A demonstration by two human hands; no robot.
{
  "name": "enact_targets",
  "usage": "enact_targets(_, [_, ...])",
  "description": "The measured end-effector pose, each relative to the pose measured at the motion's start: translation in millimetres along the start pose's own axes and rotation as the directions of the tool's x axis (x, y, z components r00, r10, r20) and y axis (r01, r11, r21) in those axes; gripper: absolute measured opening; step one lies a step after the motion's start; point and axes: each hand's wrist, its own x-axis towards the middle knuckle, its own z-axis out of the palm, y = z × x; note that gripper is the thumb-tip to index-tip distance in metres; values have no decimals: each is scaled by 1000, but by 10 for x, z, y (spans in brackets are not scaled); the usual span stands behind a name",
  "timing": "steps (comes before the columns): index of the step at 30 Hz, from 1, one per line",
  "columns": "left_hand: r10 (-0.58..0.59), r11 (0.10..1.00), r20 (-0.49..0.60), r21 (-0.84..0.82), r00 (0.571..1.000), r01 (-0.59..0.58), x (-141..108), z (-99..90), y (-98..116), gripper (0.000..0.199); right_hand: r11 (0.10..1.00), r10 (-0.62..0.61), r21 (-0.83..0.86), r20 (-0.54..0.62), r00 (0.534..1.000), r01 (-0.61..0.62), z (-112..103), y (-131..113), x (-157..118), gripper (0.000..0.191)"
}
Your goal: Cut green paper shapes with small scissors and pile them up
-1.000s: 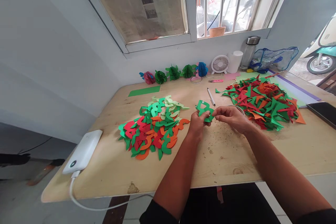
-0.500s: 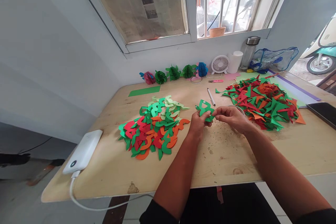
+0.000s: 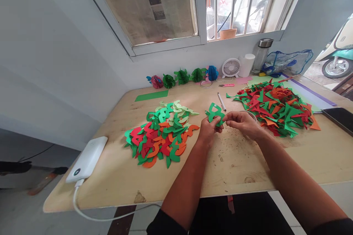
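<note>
Above the middle of the table, a green paper cut-out [image 3: 214,109] with openings in it is pinched in my left hand [image 3: 210,129], thumb on top. My right hand [image 3: 242,123] is closed, and its thumb and fingertips pinch the right edge of the same cut-out. Part of a thin, clear rounded rim [image 3: 253,115] shows behind my right hand; the rest of it is hidden. Left of my hands lies a pile of curved paper pieces [image 3: 157,136] in green, red and orange. To the right is a heap of pointed paper scraps [image 3: 281,108].
A white pen [image 3: 221,102] and pink snips [image 3: 226,85] lie beyond my hands. Folded-paper figures [image 3: 182,76] line the wall, beside a small fan [image 3: 231,68] and glass bottle [image 3: 259,57]. A power bank [image 3: 87,158] with a cable sits left, a phone [image 3: 340,119] right.
The green cut-out has shifted very slightly upward and tilted a little in my fingers. Both hands stay in nearly the same place.
</note>
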Motion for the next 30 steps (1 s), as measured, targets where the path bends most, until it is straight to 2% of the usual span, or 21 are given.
enact_targets(14, [-9, 1000, 20, 5, 1000, 9, -25, 13, 17, 34, 999, -17, 29, 11, 1000, 17, 3, -18, -5, 21])
enact_targets(25, [18, 1000, -85, 22, 996, -17, -25, 1, 40, 30, 998, 48, 54, -60, 997, -44, -1, -31, -21, 20])
enact_targets(30, [9, 1000, -115, 27, 993, -6, -35, 5, 67, 26, 998, 39, 53, -82, 996, -35, -14, -38, -31, 23])
